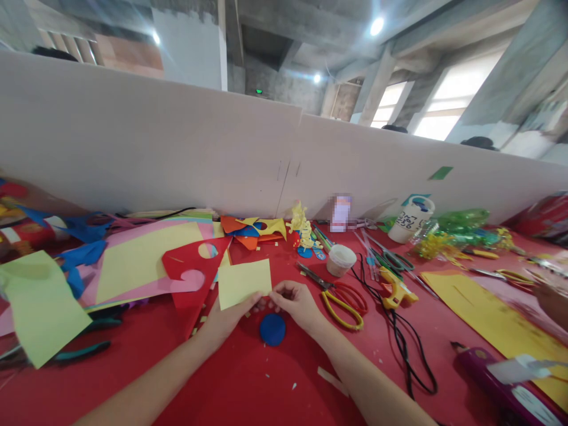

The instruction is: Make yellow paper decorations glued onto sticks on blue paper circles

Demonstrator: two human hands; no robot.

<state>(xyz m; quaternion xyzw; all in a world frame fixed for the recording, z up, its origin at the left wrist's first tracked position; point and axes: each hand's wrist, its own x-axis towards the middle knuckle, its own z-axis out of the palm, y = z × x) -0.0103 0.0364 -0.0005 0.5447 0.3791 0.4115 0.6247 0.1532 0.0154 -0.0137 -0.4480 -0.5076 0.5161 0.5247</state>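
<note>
A pale yellow sheet [245, 281] is held up over the red table, its lower edge gripped by my left hand [233, 316] with the thumb in front. My right hand [296, 303] pinches at the sheet's lower right corner, thumb and forefinger together; the fingertips of both hands nearly meet there. Just below the hands, a blue disc [272, 329] lies flat on the table. Right of my right hand lie scissors [341, 299] with red and yellow handles, blades pointing up and left. A red cut-out sheet [186, 266] rests to the left of the hands.
Coloured sheets [146, 260] are piled at left, with pliers [84, 350] near them. A white cup [341, 260], a yellow glue gun [394, 290] with black cord and a purple tool [497, 378] lie right. A white partition [177, 142] stands behind. Another person's hand [552, 302] shows far right.
</note>
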